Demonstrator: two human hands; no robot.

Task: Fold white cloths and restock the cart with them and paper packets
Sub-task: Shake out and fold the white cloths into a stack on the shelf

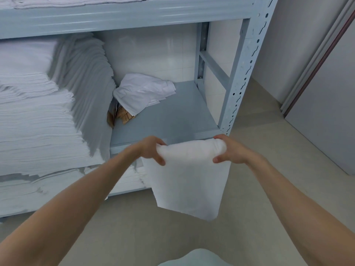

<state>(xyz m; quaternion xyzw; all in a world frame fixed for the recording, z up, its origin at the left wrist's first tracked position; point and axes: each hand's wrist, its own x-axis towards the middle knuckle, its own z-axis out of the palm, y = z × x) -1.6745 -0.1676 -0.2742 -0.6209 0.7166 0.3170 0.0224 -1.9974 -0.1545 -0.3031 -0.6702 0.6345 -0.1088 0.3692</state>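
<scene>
Two bare hands hold one soft white cloth (187, 169) in front of a grey-blue metal shelf unit (244, 73), its top edge rolled into a thick bundle while the rest hangs down flat and limp toward the pale floor (269, 150). Gripping the roll's left end, the left hand (151, 149) has its fingers curled over the top and thumb underneath; the right hand (228, 149) clasps the right end the same way, both forearms stretched forward. On the middle shelf, tall stacks of folded white linen (38, 121) fill the left side, a crumpled white cloth (142, 93) lies farther back, and brown paper packets (123, 115) peek from beneath it
</scene>
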